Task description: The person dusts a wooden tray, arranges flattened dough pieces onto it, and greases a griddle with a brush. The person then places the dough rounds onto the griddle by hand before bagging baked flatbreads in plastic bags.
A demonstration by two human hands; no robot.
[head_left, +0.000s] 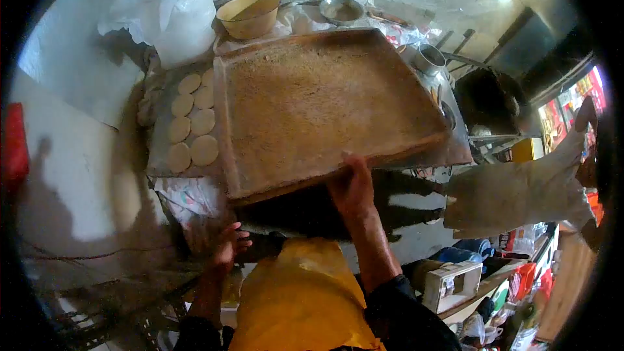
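A large, shallow wooden tray (223, 114) with raised edges sits tilted across the worktable, a brown, crumbly layer on its floor. My right hand (353, 187) grips its front edge, thumb over the rim and the other fingers mostly hidden underneath. Below the tray's front left corner is my left hand (229, 246), apart from it, with fingers spread and nothing in them. Several flat, round dough discs (203, 119) lie in two rows on the table just left of the tray, some partly covered by its edge.
Behind the tray are a yellow bowl (249, 18), a metal bowl (341, 10) and a white plastic bag (185, 19). A metal pot (429, 60) stands at the right. Another person (520, 188) is at the right side. A white crate (453, 286) sits lower right.
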